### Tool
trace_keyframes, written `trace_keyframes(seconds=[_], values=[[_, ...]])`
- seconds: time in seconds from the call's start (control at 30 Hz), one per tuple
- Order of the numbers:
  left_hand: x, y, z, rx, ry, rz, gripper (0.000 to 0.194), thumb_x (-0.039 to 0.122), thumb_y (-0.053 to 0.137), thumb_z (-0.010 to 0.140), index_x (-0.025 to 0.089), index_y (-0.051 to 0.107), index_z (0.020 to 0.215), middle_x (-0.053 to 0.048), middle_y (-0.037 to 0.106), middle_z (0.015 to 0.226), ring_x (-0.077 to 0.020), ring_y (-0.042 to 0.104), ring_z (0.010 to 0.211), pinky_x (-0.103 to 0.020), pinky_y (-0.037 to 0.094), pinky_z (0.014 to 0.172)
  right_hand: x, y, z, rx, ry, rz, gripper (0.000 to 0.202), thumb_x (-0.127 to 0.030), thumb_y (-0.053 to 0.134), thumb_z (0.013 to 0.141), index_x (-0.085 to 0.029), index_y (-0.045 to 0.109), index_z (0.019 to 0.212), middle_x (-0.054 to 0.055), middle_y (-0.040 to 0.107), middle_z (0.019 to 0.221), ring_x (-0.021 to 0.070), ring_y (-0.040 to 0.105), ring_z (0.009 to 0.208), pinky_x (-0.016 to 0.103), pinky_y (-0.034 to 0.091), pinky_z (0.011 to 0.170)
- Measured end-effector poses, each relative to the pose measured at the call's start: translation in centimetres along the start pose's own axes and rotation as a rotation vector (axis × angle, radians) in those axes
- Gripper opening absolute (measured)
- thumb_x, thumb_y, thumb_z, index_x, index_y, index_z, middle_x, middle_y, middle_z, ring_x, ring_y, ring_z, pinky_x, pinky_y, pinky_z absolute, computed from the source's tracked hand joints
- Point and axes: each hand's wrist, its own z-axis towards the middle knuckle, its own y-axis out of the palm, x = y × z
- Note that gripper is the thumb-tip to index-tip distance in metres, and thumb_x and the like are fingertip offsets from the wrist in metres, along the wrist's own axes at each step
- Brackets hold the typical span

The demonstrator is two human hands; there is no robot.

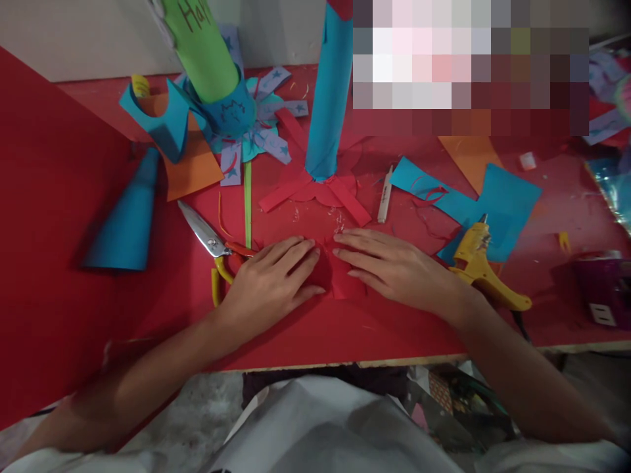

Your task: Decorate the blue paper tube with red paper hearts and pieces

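Note:
Both hands rest palm down on a small piece of red paper (344, 286) at the front of the red table. My left hand (273, 276) covers its left side, fingers stretched out and slightly apart. From the right, my right hand (394, 266) lies across the paper's other side with its fingers extended. Much of the paper is hidden under them. Scissors (211, 243) with yellow and orange handles lie against my left hand, partly covered. Just beyond my fingers stands a blue paper tube (325, 98) on a red petal-shaped base (320, 190).
A yellow glue gun (476, 263) lies beside my right forearm. A marker (385, 197), blue paper scraps (510, 203) and orange paper (194, 164) are scattered around. A green paper tube (207, 59) stands at back left, near a blue paper cone (131, 217).

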Motion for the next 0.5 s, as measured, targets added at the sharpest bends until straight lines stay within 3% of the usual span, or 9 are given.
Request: trace_keyframes(seconds=[0.5], values=[[-0.24, 0.1, 0.05, 0.016, 0.014, 0.005, 0.045, 0.048, 0.061, 0.106, 0.012, 0.073, 0.13, -0.014, 0.076, 0.134, -0.0299, 0.073, 0.124, -0.043, 0.065, 0.101, -0.44, 0.0, 0.18, -0.027, -0.033, -0.083, 0.045, -0.01, 0.057, 0.103, -0.012, 0.065, 0.147, 0.017, 0.068, 0.15, 0.0301, 0.06, 0.145, 0.053, 0.054, 0.123]])
